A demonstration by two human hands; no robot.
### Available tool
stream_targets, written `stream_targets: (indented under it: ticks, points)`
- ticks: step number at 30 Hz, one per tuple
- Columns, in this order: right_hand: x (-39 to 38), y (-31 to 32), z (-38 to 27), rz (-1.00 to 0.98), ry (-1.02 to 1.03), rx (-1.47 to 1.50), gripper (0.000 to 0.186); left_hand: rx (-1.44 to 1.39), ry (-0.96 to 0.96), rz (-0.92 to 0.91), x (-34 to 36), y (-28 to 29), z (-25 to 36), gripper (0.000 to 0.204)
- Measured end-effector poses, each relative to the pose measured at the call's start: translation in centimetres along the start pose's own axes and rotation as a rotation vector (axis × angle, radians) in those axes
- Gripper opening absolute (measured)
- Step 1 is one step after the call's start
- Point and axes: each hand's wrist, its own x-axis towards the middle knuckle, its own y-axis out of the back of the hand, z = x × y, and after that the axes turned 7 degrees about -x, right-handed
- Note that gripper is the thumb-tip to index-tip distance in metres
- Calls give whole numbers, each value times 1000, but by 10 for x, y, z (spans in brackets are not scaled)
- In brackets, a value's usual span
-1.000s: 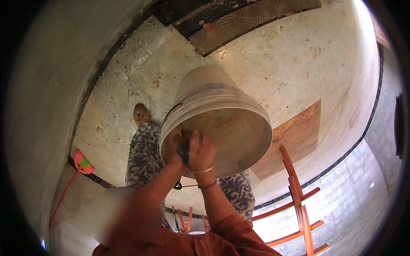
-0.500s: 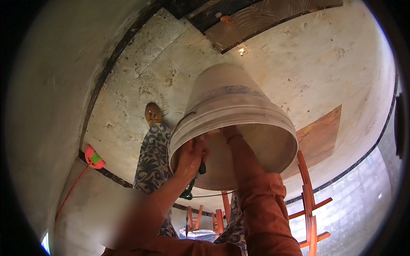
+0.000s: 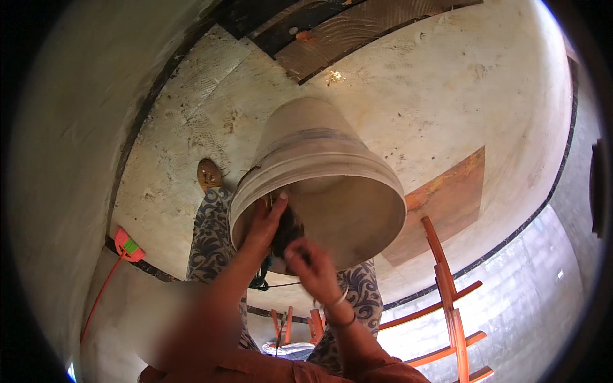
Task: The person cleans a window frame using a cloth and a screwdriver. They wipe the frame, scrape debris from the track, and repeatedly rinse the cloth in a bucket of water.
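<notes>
A large off-white bucket [image 3: 319,159] lies tilted between my legs, its open mouth toward me. At the left of the mouth, my left hand [image 3: 260,223] is closed on a dark bundle [image 3: 287,231], whose exact kind I cannot make out. My right hand [image 3: 314,271] is at the bundle's lower end, just outside the mouth, its curled fingers on it and slightly blurred. Below the rim hangs a dark green corded piece [image 3: 260,278], close to the bucket's thin wire handle [image 3: 284,285].
A pink and green broom [image 3: 129,245] leans at the left wall. Orange wooden bars [image 3: 450,300] stand at the right, near a brown marbled panel [image 3: 447,201] on the floor. Brown boards [image 3: 345,41] lie at the far side, and my shoe [image 3: 209,174] rests left of the bucket.
My right hand has come out of the bucket's inside to the dark bundle at its mouth. The bundle now shows between my hands. The whole view has shifted, so the bucket appears farther left.
</notes>
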Motion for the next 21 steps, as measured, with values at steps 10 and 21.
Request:
stream_targets:
  ticks: [10, 21]
  points:
    - [-23, -41, -37, 190, 216, -488, 31, 67, 378, -399, 31, 27, -25, 55]
    - [78, -49, 18, 558, 123, -428, 25, 646, -657, -137, 21, 18, -31, 32]
